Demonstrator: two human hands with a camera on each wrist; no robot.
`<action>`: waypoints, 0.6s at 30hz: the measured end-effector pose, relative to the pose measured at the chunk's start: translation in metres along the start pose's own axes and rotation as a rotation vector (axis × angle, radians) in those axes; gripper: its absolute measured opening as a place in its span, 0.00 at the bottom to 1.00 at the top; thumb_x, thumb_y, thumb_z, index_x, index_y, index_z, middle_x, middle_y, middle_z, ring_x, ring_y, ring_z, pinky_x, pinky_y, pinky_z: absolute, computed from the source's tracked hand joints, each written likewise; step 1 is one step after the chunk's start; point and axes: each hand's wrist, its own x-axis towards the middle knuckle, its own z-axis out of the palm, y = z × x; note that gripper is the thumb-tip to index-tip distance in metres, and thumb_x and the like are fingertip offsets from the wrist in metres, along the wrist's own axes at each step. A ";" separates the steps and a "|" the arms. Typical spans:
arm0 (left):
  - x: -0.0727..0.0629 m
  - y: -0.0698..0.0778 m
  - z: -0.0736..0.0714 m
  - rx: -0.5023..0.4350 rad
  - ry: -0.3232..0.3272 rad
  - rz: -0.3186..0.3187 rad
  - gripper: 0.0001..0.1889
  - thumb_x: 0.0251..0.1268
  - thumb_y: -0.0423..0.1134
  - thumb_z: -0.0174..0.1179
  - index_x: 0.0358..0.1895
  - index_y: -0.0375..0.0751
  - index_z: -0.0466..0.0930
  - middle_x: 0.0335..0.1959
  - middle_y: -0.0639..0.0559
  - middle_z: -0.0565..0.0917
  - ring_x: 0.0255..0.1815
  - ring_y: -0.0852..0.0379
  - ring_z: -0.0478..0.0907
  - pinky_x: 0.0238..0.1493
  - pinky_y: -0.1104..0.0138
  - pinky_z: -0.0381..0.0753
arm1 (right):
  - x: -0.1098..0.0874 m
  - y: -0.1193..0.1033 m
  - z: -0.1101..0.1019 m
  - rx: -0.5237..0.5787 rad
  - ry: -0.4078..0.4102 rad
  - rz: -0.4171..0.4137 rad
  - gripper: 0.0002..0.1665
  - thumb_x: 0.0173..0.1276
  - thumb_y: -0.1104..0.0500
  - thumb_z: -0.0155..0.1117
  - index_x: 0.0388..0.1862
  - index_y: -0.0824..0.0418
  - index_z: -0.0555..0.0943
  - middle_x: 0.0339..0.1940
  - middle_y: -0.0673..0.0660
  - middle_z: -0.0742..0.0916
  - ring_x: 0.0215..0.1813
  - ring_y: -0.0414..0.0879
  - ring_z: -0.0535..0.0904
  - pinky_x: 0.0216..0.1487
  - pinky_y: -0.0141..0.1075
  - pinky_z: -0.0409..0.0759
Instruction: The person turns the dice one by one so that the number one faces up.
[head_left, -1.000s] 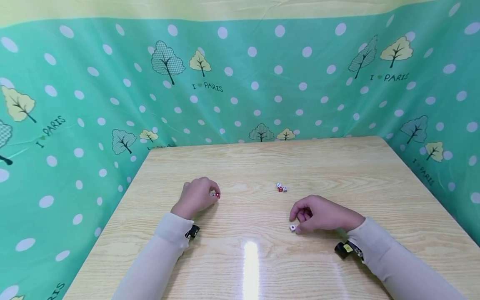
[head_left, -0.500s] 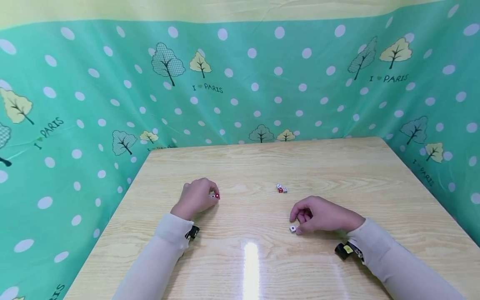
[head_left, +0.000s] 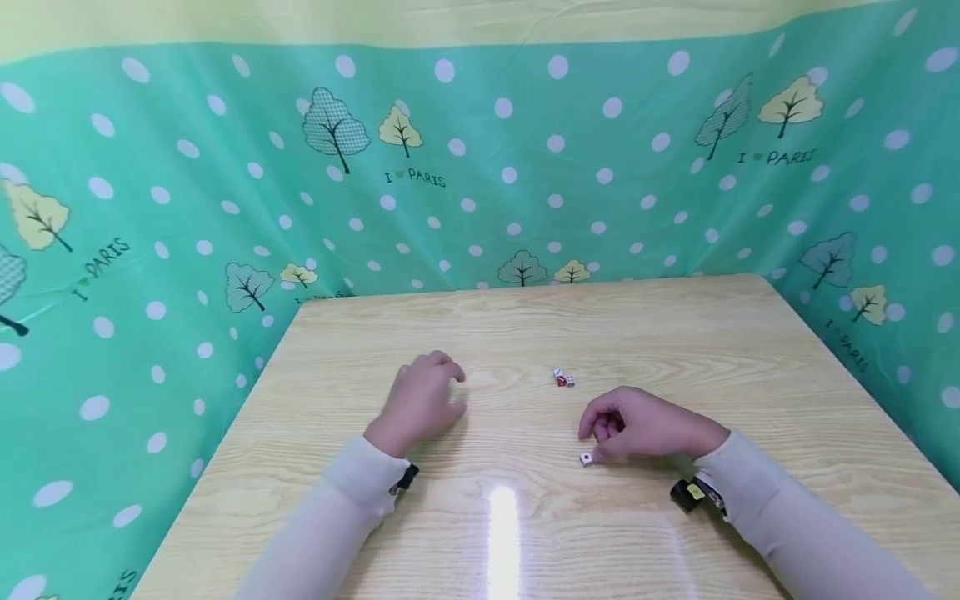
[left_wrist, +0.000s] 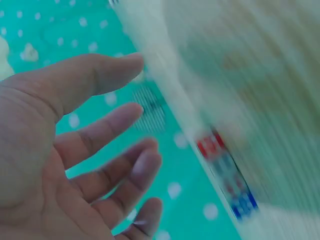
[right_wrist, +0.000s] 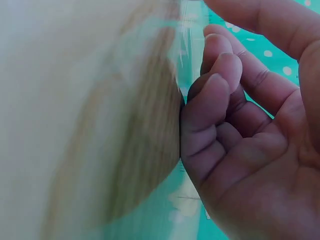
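Note:
My left hand is over the left half of the table, thumb and fingers spread apart with nothing between them. In the left wrist view, a row of several small dice lies beyond the fingertips: a red die at one end, pale ones blurred in the middle and a blue die at the other. That row is hidden behind the hand in the head view. My right hand rests low on the table, fingers loosely curled. A white die sits beside its thumb tip, not gripped; the right wrist view does not show it.
Further back on the wooden table are a red die and two white dice close together. A green dotted curtain stands along the back and sides. Light glares off the front of the table.
My left hand has let go of the dice row, opened its fingers and moved to the right. The right hand stays almost still beside the white die.

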 end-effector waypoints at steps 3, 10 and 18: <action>-0.001 0.021 0.005 -0.047 -0.030 0.084 0.13 0.57 0.40 0.72 0.46 0.45 0.90 0.49 0.50 0.87 0.52 0.48 0.84 0.56 0.48 0.81 | 0.004 -0.001 -0.003 -0.039 0.027 -0.001 0.12 0.60 0.56 0.79 0.42 0.51 0.87 0.28 0.50 0.84 0.30 0.41 0.75 0.31 0.31 0.75; -0.002 0.062 0.014 -0.069 -0.128 0.206 0.12 0.60 0.42 0.69 0.45 0.46 0.90 0.42 0.54 0.88 0.45 0.57 0.86 0.50 0.59 0.84 | 0.020 -0.001 -0.009 -0.099 0.139 0.018 0.05 0.68 0.59 0.71 0.41 0.51 0.87 0.29 0.48 0.83 0.29 0.41 0.75 0.31 0.33 0.76; 0.001 0.096 0.019 -0.092 -0.228 0.269 0.09 0.60 0.47 0.71 0.40 0.48 0.90 0.38 0.58 0.87 0.35 0.64 0.79 0.36 0.70 0.80 | 0.034 -0.004 -0.014 -0.177 0.261 0.050 0.05 0.67 0.63 0.69 0.39 0.53 0.87 0.29 0.49 0.84 0.31 0.44 0.77 0.32 0.34 0.77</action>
